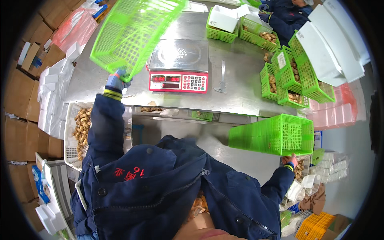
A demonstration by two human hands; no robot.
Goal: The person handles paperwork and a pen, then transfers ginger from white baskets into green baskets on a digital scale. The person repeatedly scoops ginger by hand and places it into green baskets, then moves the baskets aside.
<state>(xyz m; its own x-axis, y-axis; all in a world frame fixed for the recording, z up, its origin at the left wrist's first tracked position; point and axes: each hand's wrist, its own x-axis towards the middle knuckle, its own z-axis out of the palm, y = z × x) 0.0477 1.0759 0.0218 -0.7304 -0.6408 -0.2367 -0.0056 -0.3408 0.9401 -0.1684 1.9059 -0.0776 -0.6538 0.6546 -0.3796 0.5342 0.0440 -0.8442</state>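
Note:
My left hand, in a blue-grey glove, grips the near end of a green plastic mesh basket. The basket is tilted above the steel table's left side, and no contents show through its blurred mesh. At lower right, my right hand is at the near rim of the top basket in a tall stack of nested green baskets; whether its fingers close on the rim is unclear. A red electronic scale with a bare steel pan sits beside the lifted basket. Right of it lies a caliper.
Green baskets of brown mushrooms crowd the steel table's right side, with white foam boxes above. A co-worker handles something across the table. A white crate of mushrooms is by my left arm. Cardboard boxes line the left wall.

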